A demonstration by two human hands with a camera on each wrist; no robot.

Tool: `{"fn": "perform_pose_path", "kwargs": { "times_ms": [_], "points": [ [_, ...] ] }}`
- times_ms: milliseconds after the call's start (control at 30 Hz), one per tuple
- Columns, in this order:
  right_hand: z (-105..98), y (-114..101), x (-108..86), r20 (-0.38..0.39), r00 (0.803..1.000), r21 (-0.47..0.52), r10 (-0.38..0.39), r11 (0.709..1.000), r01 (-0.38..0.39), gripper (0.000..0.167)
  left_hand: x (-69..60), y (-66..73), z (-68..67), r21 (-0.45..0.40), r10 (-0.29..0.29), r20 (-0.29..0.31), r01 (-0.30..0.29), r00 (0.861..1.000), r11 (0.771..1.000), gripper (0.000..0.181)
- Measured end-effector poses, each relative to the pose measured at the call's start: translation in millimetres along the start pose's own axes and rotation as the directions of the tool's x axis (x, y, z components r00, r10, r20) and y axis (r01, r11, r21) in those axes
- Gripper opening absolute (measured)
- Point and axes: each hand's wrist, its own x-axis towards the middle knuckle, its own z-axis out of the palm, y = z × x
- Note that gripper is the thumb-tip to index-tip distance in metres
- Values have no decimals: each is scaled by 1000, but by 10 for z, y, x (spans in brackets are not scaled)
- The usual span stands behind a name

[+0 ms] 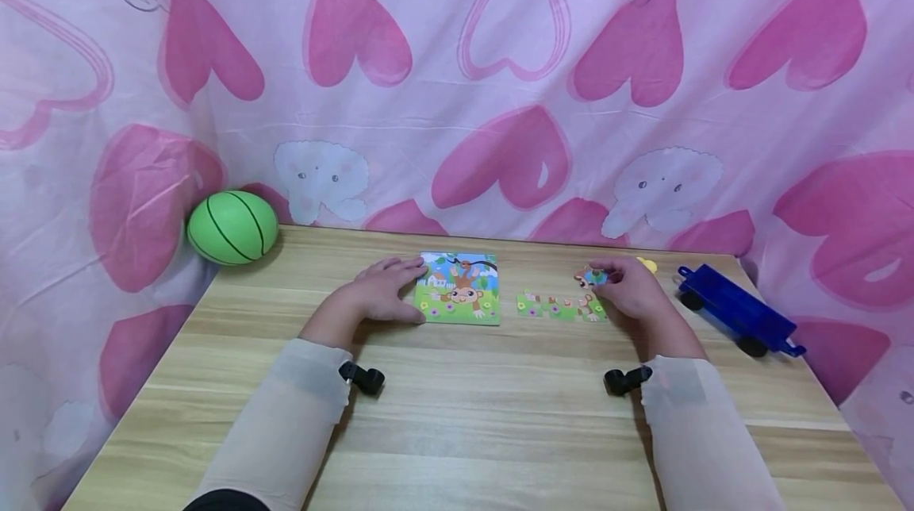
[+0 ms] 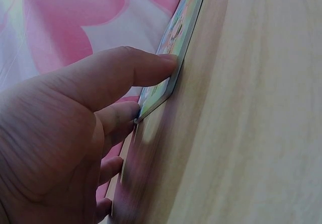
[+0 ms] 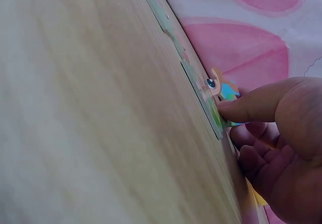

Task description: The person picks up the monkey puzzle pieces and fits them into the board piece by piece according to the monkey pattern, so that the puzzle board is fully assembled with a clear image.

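Head view, picture board (image 1: 458,289), puzzle row (image 1: 564,309), between hands (image 1: 631,289)

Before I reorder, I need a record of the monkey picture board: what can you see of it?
The monkey picture board looks thin and roughly square, perhaps cardboard or wood, printed with an upside-down monkey, branch, grass and sky. It lies picture-up on the wood-grain table, left of the puzzle pieces. The left hand touches it at its left end with thumb and fingers.
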Motion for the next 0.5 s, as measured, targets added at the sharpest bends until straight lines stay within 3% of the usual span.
{"fn": "perform_pose_path", "kwargs": {
  "times_ms": [200, 333, 500],
  "points": [
    [12, -3, 5, -34, 999, 35, 7, 999, -6, 42, -7, 21, -8, -3, -6, 2, 6, 1000, 1000, 101],
    [15, -61, 3, -31, 998, 134, 50, 990, -46, 37, -14, 27, -21, -4, -6, 9, 6, 1000, 1000, 101],
    [41, -238, -43, -4, 1000, 213, 28, 977, -26, 35, -6, 13, -15, 6, 0, 9, 0, 1000, 1000, 101]
  ]
}}
